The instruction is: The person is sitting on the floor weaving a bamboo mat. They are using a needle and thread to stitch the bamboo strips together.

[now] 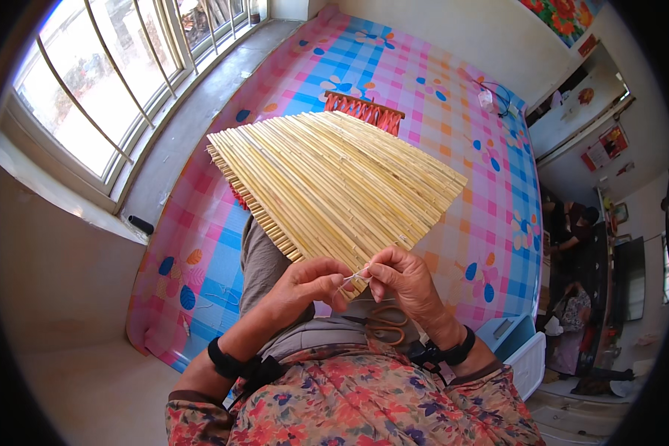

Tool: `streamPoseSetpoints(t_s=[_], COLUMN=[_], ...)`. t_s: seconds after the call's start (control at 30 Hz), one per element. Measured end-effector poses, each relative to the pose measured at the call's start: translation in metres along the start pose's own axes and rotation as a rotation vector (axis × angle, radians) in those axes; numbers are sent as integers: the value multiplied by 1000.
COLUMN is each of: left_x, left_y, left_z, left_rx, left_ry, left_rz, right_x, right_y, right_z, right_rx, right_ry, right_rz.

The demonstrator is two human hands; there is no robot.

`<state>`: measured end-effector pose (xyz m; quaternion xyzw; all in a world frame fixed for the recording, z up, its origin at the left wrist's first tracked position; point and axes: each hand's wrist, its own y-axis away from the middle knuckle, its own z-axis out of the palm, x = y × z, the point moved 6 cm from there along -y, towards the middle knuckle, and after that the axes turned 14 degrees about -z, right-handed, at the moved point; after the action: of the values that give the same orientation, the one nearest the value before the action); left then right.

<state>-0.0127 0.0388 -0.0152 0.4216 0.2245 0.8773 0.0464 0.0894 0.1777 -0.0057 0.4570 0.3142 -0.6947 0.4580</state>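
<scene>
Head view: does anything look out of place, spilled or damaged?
Nothing looks spilled or broken. The scissors seem slightly misplaced, loose on the person's lap near the right hand, rather than set aside. A small corded white object also looks stray on the checked sheet, far right.

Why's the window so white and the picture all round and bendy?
Head view: daylight washes out the window; a fisheye lens curves the edge of the checked cover and leaves corners black; far right looks dim; the sticks look fairly sharp, but the white string between left hand and right hand is too thin to trace.
</scene>
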Motion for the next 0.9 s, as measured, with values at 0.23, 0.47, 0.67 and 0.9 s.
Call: streamPoseSetpoints(t_s=[0.23,0.47,0.67,0.9], left_x=[-1,-1,-1,0], left_y=[-2,2,4,9], left_z=[3,-3,-1,7], left_rx=[62,192,114,240], left_ry=[-129,-76,-94,-493], left_rz=[13,70,108,93], right_x=[-1,3,8,2], right_y=[3,10,12,11], right_z=[4,9,9,7], right_rx=[-46,-64,-41,5], right_ry=[109,160,158,122], right_rz=[9,33,7,-21])
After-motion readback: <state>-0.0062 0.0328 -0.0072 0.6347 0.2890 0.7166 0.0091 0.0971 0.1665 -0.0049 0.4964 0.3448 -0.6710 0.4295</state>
